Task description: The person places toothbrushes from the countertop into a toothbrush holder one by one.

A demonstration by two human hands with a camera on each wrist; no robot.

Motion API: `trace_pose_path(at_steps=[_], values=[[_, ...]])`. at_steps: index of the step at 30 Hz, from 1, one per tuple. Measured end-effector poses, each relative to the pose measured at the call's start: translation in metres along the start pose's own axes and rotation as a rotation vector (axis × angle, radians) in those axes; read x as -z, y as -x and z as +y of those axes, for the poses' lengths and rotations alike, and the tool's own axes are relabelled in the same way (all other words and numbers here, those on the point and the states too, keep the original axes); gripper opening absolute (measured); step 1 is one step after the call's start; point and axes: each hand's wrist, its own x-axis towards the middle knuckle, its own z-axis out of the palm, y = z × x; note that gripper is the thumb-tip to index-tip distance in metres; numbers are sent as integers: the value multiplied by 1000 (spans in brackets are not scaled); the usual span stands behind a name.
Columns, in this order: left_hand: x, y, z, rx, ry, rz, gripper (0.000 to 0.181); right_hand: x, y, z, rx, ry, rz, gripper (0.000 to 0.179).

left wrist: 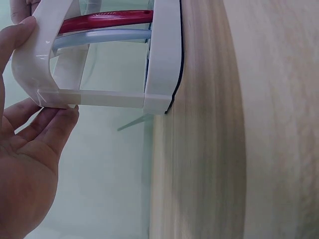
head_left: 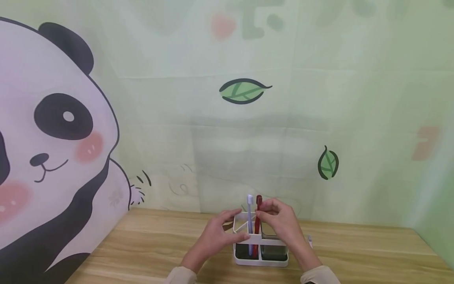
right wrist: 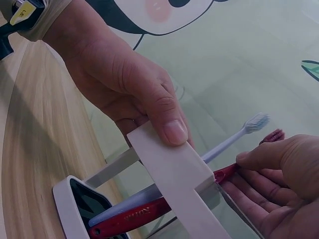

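Observation:
A white toothbrush holder [head_left: 261, 263] with a dark base stands on the table. In its left compartment stand a red toothbrush [head_left: 257, 225] and a pale lavender toothbrush [head_left: 250, 215], bristles up and side by side. My left hand [head_left: 217, 233] holds the holder's upper frame at its left side, thumb across the front band [right wrist: 149, 142]. Thumb and fingers of my right hand [head_left: 283, 223] pinch the red toothbrush just below its head. In the left wrist view the red handle [left wrist: 107, 21] reaches down to the base.
A dark translucent cup [head_left: 274, 252] sits in the holder's right compartment, partly behind my right hand. A small pale object [head_left: 310, 240] shows beside my right wrist, mostly hidden. The wooden table [head_left: 159, 236] meets a green panda-print backdrop [head_left: 159, 118] behind the holder.

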Motion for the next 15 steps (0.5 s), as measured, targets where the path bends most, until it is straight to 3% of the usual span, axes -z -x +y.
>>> trace_pose_path(at_steps=[7,15], values=[[0,0,0,-5,13,1,72,8,1,1,-6,19,-9,21],[-1,1,0,16,4,11,72,35,5,0,-16,91,-2,28]])
